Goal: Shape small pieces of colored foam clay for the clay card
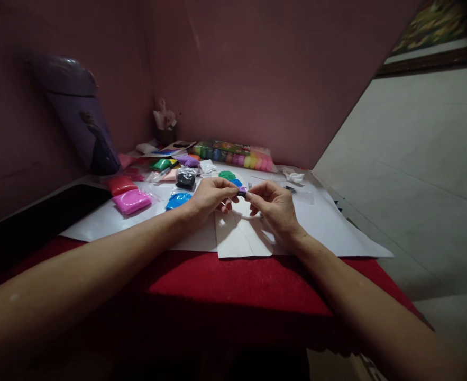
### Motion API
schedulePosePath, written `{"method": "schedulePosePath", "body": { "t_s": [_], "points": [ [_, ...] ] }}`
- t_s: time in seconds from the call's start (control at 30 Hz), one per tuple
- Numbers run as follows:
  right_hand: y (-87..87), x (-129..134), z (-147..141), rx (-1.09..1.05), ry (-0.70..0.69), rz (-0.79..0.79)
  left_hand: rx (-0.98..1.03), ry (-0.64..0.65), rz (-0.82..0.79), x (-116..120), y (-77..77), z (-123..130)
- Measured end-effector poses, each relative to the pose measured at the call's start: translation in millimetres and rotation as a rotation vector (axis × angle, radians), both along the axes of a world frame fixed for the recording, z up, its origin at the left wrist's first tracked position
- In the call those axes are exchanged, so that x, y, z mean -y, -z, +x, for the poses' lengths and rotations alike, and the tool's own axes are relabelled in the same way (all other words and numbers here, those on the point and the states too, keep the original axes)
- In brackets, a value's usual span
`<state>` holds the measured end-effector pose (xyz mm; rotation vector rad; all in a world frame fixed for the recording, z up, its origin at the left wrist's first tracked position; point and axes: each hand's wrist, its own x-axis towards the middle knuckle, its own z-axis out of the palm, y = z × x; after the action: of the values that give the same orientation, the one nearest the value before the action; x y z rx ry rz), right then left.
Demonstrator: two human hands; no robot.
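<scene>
Between the fingertips of both hands is a small piece of black clay (241, 194). My left hand (213, 194) pinches its left end, and the fingers of my right hand (276, 205) are closed on its right end. Just beyond the fingers lie a green textured clay patch (227, 174) and a blue clay patch (236, 182), with a bit of purple clay (243, 188) showing above the black piece. Under my hands is a folded white paper (243, 241). The hands partly cover the work surface.
Bags of pink clay (132, 201), red clay (121, 185), black clay (185, 181) and blue clay (178, 200) lie left. A long clay pack (233, 154) rests by the wall. Crumpled tissue (292, 174) sits right, a purple bin (78, 121) far left.
</scene>
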<state>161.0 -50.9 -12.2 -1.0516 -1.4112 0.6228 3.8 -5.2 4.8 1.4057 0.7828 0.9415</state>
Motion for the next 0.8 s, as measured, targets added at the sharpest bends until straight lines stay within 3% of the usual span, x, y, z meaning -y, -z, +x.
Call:
{"method": "schedulePosePath", "body": {
  "t_s": [0.8],
  "points": [
    [3.7,-2.5,4.2,0.035,-0.009,0.007,0.026,0.112,0.017,-0.7,0.3,-1.7]
  ]
}}
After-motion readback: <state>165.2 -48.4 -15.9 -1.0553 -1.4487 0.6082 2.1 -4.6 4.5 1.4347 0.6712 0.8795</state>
